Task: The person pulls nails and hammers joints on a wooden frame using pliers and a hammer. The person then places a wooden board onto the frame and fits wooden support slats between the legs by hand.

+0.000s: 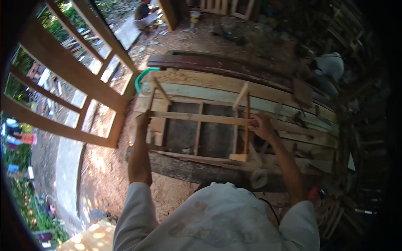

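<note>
My left hand [143,119] is closed around the left end of a light wooden frame, where a long slat [197,118] meets a slanted side piece [161,90]. At the other end of the slat, the fingers of my right hand [261,126] are pinched close against the wood, beside a right-hand upright [247,108]. Below the slat lies a flat rectangular wooden frame [198,136] with crossbars, over a dark surface. A small wood block [238,157] shows near the upright's lower end.
Planks [276,98] cover the workbench, with hand tools [299,119] at its right. A green hose [139,80] curves at the back left corner. A large wooden window frame [67,75] stands at left. One person [145,16] sits far back; another person [331,67] bends at right.
</note>
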### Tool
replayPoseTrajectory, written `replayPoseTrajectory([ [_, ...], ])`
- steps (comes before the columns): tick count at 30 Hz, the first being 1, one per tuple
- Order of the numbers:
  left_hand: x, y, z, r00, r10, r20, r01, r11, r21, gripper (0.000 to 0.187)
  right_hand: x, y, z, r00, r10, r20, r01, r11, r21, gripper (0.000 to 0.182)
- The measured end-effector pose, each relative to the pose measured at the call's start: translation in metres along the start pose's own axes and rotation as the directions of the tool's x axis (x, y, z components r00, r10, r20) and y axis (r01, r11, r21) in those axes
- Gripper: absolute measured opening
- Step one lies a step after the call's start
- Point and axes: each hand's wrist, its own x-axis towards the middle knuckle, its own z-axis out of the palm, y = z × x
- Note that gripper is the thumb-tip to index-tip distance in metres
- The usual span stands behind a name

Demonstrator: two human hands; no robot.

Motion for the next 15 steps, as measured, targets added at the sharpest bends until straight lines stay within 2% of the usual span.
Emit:
replayPoseTrajectory([
  [1, -0.004, 0.0, -0.002, 0.999, 0.028, 0.022, -0.027, 0.999, -0.037, 0.04, -0.004, -0.001, -0.001, 1.0, 0.021, -0.003, -0.021, 0.999, -0.026, 0.04],
  [2, -0.006, -0.001, -0.005, 0.998, 0.055, 0.036, -0.052, 0.996, -0.073, 0.04, -0.006, -0.001, 0.001, 0.999, 0.052, 0.004, -0.052, 0.998, 0.041, 0.039],
  [3, 0.002, -0.006, -0.007, 0.998, 0.039, 0.054, -0.033, 0.995, -0.095, 0.04, -0.008, -0.002, 0.003, 0.997, 0.079, 0.011, -0.08, 0.99, 0.115, 0.037],
  [4, 0.0, -0.002, -0.006, 0.997, 0.023, 0.07, -0.015, 0.994, -0.112, 0.04, -0.009, -0.004, 0.005, 0.996, 0.092, 0.007, -0.092, 0.99, 0.107, 0.037],
  [6, -0.009, 0.003, -0.004, 0.998, 0.028, 0.064, -0.021, 0.994, -0.111, 0.04, -0.008, -0.008, 0.008, 0.998, 0.047, -0.035, -0.043, 0.995, 0.087, 0.032],
  [7, -0.012, 0.007, -0.004, 0.998, 0.032, 0.055, -0.028, 0.996, -0.08, 0.04, -0.008, -0.015, 0.004, 0.996, 0.088, -0.02, -0.085, 0.988, 0.127, 0.03],
  [10, -0.008, 0.011, -0.005, 1.0, 0.007, 0.015, -0.006, 0.999, -0.044, 0.039, -0.011, -0.002, 0.021, 0.995, 0.079, -0.055, -0.073, 0.991, 0.11, 0.027],
  [11, 0.01, 0.0, -0.003, 0.991, 0.128, -0.038, -0.12, 0.979, 0.165, 0.036, -0.009, -0.004, 0.018, 0.998, 0.065, -0.026, -0.059, 0.984, 0.166, 0.028],
  [12, 0.017, -0.009, -0.007, 0.965, 0.256, -0.058, -0.217, 0.902, 0.372, 0.034, -0.011, -0.008, 0.019, 0.997, 0.069, -0.022, -0.064, 0.981, 0.181, 0.028],
  [13, -0.013, 0.009, -0.002, 0.886, 0.437, -0.156, -0.264, 0.751, 0.605, 0.033, -0.013, -0.011, 0.018, 0.996, 0.036, -0.087, -0.031, 0.998, 0.055, 0.024],
  [14, -0.057, 0.037, 0.012, 0.762, 0.618, -0.193, -0.243, 0.55, 0.799, 0.035, -0.013, -0.01, 0.016, 0.989, -0.004, -0.146, -0.007, 0.997, -0.076, 0.02],
  [15, -0.075, 0.046, 0.019, 0.601, 0.791, -0.114, -0.445, 0.45, 0.774, 0.031, -0.013, 0.001, 0.018, 0.993, 0.0, -0.114, -0.002, 1.0, -0.018, 0.02],
])
